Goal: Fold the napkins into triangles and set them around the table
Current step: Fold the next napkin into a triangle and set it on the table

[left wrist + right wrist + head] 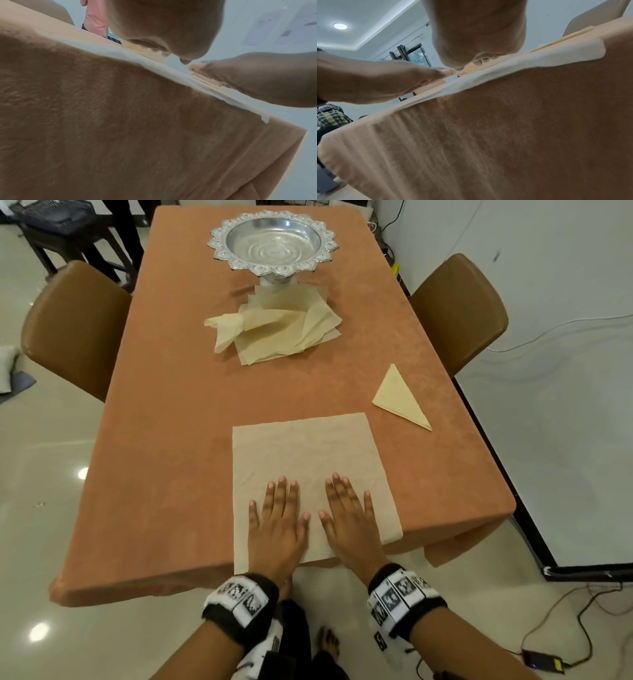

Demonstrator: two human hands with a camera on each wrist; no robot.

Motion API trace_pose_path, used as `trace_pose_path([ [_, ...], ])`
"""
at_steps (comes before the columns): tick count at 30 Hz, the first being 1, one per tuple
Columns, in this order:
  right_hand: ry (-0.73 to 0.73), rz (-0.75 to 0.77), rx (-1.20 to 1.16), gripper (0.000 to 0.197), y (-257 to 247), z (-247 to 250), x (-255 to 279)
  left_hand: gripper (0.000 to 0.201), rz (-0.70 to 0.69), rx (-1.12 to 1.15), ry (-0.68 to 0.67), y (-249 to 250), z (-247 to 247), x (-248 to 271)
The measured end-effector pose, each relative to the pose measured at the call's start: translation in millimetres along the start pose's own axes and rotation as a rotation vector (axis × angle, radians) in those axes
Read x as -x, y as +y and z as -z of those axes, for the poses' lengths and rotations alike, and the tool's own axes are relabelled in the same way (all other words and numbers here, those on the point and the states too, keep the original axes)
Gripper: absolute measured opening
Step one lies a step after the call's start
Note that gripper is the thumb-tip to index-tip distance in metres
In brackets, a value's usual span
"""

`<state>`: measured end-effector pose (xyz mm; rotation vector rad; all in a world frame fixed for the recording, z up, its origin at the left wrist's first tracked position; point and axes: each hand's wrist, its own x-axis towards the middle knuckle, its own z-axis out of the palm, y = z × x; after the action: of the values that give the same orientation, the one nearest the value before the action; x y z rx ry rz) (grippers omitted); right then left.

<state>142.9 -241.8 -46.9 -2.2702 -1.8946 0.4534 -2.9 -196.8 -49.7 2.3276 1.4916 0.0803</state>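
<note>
Flat, fingers straight and slightly spread: left hand (276, 529) and right hand (349, 525) pressed palm-down side by side on unfolded napkin (301, 453), grasping nothing. Spread square at lower centre of frame, near edge overhanging table (164, 419). Folded triangle napkin (399, 397) right of centre; loose napkin pile (281, 333) above, against silver pedestal bowl (272, 242).

Head view: high over the near end of the table (171, 405), facing forward and down its length. Left wrist view: below the table edge, very close to the hanging tablecloth (137, 135), facing up along the left hand (163, 27). Right wrist view: same low, close placement, facing up past the right hand (479, 33). All three share the flat napkin (301, 450) at the near edge.
</note>
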Motion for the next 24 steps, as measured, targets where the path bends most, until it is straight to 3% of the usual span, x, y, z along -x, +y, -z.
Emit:
trace_pose_path([
  [5,-0.063,0.006,0.042,0.063,4,-5,-20,0.067,0.009,-0.015,-0.003,0,-9,-19],
  [8,-0.034,-0.003,0.088,0.066,34,-1,-16,0.066,-0.006,-0.046,-0.019,-7,-10,-16],
  [12,-0.008,-0.195,0.114,0.075,83,20,-6,0.066,-0.005,-0.050,-0.009,-6,-9,-16],
  [14,0.011,-0.264,0.120,0.076,80,26,-5,0.066,-0.002,-0.046,-0.003,-5,-9,-16],
  [19,-0.003,0.048,0.047,0.064,15,-1,-11,0.069,0.002,-0.059,-0.011,-10,-11,-15],
  [24,-0.051,-0.081,0.121,0.069,61,5,-3,0.068,0.178,-0.068,0.040,-45,-2,-4],
])
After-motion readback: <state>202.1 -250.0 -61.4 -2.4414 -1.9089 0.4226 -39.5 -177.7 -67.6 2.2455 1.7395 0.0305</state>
